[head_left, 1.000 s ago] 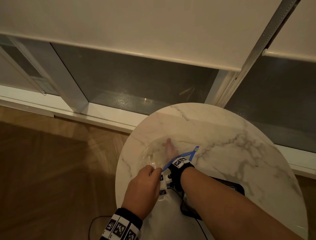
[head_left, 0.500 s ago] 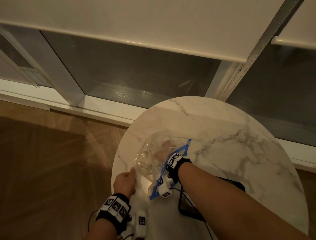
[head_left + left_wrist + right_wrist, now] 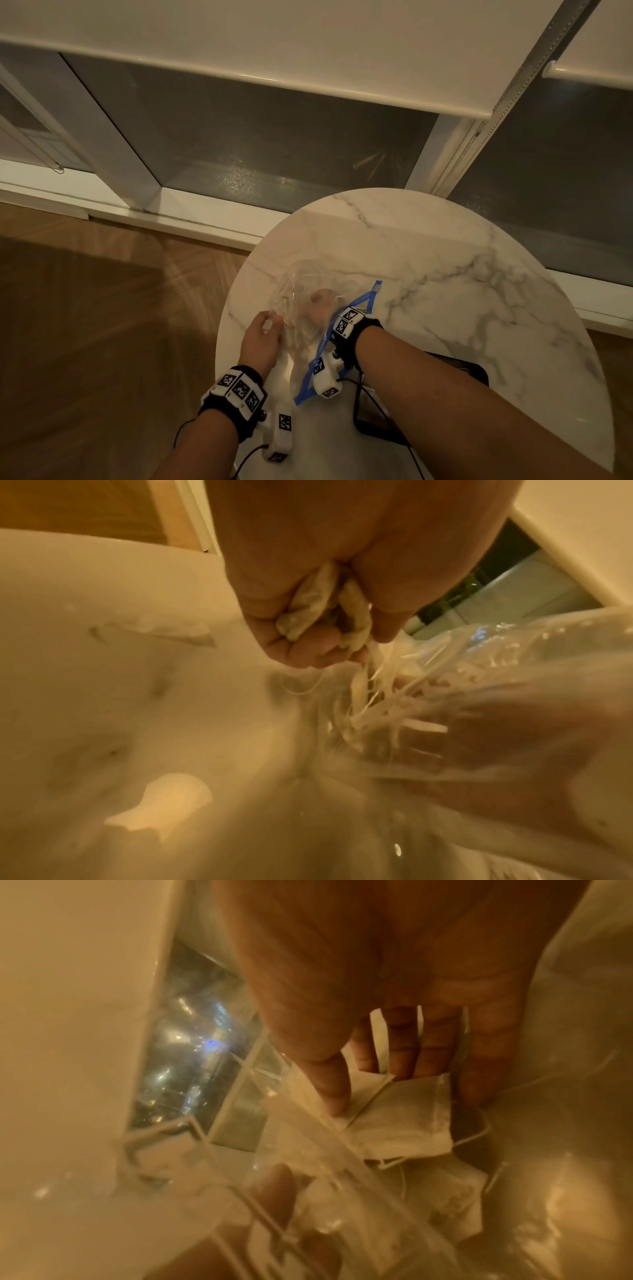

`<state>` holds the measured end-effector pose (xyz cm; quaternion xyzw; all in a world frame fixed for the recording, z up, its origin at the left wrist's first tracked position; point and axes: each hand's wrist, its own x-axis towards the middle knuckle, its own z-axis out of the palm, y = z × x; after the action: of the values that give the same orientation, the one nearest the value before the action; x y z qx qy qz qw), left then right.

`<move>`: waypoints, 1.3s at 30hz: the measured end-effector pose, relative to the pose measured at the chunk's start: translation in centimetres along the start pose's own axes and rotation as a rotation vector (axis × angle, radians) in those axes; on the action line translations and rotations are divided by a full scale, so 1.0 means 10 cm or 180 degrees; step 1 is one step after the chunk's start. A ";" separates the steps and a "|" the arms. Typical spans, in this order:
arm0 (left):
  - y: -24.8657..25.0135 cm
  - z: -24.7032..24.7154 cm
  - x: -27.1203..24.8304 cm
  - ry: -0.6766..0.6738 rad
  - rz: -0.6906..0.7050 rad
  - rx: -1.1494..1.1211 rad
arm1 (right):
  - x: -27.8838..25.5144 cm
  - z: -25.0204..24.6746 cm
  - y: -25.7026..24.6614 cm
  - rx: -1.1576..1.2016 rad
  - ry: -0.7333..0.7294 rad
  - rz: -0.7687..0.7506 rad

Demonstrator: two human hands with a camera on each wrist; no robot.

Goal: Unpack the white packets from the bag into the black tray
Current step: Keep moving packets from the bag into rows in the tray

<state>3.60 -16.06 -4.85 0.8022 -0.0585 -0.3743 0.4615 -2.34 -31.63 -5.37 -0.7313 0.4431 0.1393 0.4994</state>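
A clear plastic bag [image 3: 301,277] with a blue zip edge [image 3: 363,301] lies crumpled on the round marble table [image 3: 445,274]. My right hand [image 3: 320,301] is inside it up to the wrist. In the right wrist view its fingers [image 3: 404,1053] reach fairly straight among several white packets [image 3: 404,1118], and the thumb touches one. My left hand [image 3: 265,325] grips a bunched part of the bag at its left side, and the fist [image 3: 325,642] holds whitish crumpled material. The black tray [image 3: 474,371] sits near the front edge, mostly hidden under my right forearm.
The table's left rim [image 3: 222,329] runs just beside my left hand, with wooden floor [image 3: 102,325] below. Behind the table is a window [image 3: 274,144] with a white sill. Black cables [image 3: 363,397] trail from the wrist cameras over the tray.
My left hand let go of the bag's mouth, dropped toward the table's near left edge, then took hold of the bag's left side. The bag has bunched up around my right hand.
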 end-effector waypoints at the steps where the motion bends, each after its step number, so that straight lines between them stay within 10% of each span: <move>1: 0.03 0.01 -0.02 -0.0056 0.0139 0.0031 | 0.03 0.02 0.00 0.0072 -0.0009 -0.0068; 14: 0.30 0.00 -0.10 -0.0950 0.1232 0.0135 | 0.01 0.01 -0.06 0.2869 -0.0745 0.0458; 28: 0.41 -0.15 -0.06 -0.0442 0.1359 0.0052 | -0.18 -0.25 -0.09 0.2317 -0.0593 0.0562; 39: 0.08 -0.23 0.36 0.0123 0.0399 0.0154 | -0.50 -0.38 -0.13 0.2078 -0.0187 0.0683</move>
<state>7.92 -16.50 -5.54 0.8149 -0.1087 -0.3277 0.4655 -5.12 -32.21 0.40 -0.4779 0.5241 0.0628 0.7021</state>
